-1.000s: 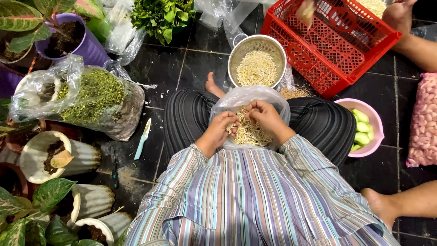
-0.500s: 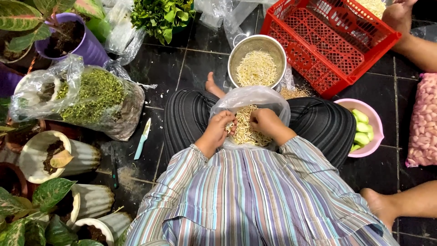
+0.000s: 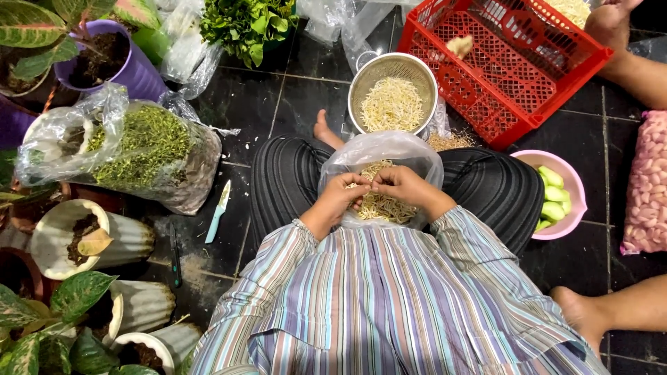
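The person sits cross-legged with a clear plastic bag (image 3: 389,149) of bean sprouts (image 3: 383,203) in the lap. The left hand (image 3: 345,193) and right hand (image 3: 401,186) meet over it, fingers pinched on sprouts. Ahead stands a metal bowl (image 3: 424,75) of sprouts, beside a red crate (image 3: 514,76). A bulging clear bag of green herbs (image 3: 139,149) lies left; a pink mesh sack (image 3: 646,187) lies right.

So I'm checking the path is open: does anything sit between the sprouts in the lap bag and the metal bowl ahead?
Nothing visible does. Both hands, left hand and right hand, are on the bean sprouts in the clear bag; the metal bowl sits just beyond the bag's far rim, open-topped.
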